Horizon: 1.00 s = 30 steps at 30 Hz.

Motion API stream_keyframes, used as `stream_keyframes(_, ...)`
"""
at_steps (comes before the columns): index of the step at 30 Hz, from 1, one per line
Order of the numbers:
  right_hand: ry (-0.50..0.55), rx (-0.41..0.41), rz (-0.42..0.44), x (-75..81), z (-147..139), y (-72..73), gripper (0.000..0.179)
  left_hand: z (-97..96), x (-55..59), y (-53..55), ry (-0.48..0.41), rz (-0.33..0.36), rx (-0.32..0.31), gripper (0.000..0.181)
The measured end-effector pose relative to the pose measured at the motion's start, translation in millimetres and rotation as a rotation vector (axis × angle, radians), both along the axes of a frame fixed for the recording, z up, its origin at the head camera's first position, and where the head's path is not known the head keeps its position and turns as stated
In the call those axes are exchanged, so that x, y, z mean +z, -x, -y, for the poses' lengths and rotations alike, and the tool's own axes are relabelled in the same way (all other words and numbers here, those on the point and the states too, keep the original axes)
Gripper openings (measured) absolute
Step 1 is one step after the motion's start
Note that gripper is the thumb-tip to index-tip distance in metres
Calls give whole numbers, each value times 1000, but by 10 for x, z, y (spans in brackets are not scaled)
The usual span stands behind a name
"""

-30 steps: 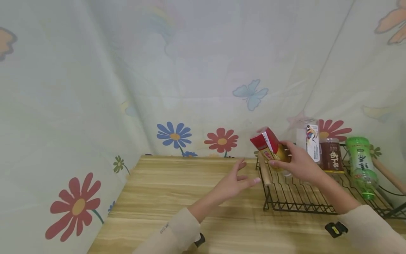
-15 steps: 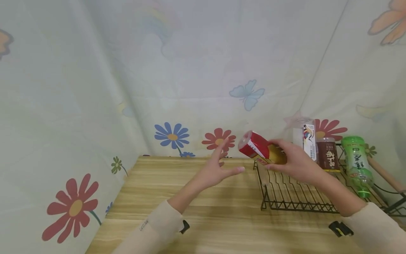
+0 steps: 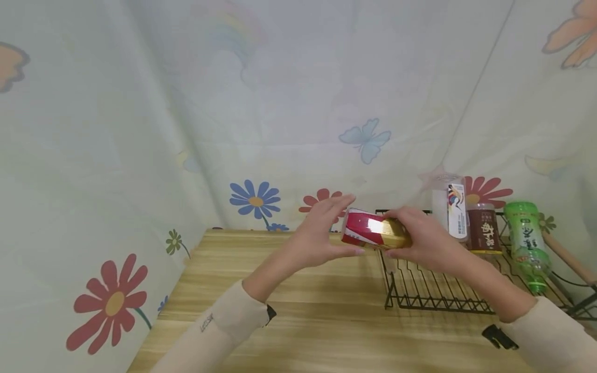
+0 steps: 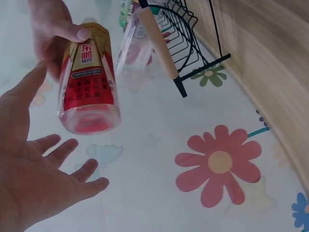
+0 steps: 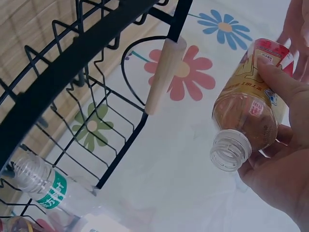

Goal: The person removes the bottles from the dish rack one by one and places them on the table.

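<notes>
My right hand (image 3: 426, 241) grips a clear plastic bottle (image 3: 361, 225) with a red and gold label, holding it sideways above the table near the rack. Its bare threaded neck (image 5: 231, 151) shows in the right wrist view, with no cap on it. The base points toward my left hand (image 3: 317, 233), whose thumb and fingers are spread around that end. In the left wrist view the left fingers (image 4: 89, 186) are extended, with a gap between them and the bottle's base (image 4: 89, 121).
On the wooden table (image 3: 336, 321), a black wire rack (image 3: 443, 310) with a wooden handle (image 5: 165, 77) stands at the right. It holds a clear bottle with a white label (image 3: 458, 210), a brown-labelled bottle (image 3: 483, 228) and a green bottle (image 3: 522, 223). Patterned cloth hangs behind.
My right hand has carried the bottle left, away from over the rack, and tipped it nearly level. The left hand has shifted left, then come up around the bottle's base end.
</notes>
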State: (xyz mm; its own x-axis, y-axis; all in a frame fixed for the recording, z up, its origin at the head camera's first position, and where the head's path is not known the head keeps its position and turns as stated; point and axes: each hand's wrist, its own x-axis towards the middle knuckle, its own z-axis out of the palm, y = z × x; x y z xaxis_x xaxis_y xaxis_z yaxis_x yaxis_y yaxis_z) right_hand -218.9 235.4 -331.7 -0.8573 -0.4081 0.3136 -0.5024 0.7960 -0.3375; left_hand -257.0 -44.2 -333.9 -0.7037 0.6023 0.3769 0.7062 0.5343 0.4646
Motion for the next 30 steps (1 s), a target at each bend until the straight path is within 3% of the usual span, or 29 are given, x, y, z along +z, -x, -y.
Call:
stream_keyframes(4, -39, 29, -51, -31, 65, -20, 73, -52, 37, -25, 148, -89, 5, 102)
stream_keyframes(9, -72, 65, -92, -87, 120, -32, 73, -110, 31, -35, 250, -99, -33, 100)
stream_keyframes(14, -73, 74, -92, -129, 171, -41, 73, -142, 3, -40, 290, -95, -62, 94)
stream_keyframes(23, -37, 92, -57, -159, 274, -65, 72, -154, -55, -17, 332, -208, -53, 74)
stream_keyframes(30, -23, 123, -46, -179, 317, -26, 70, -142, -61, 4, 340, -201, -50, 70)
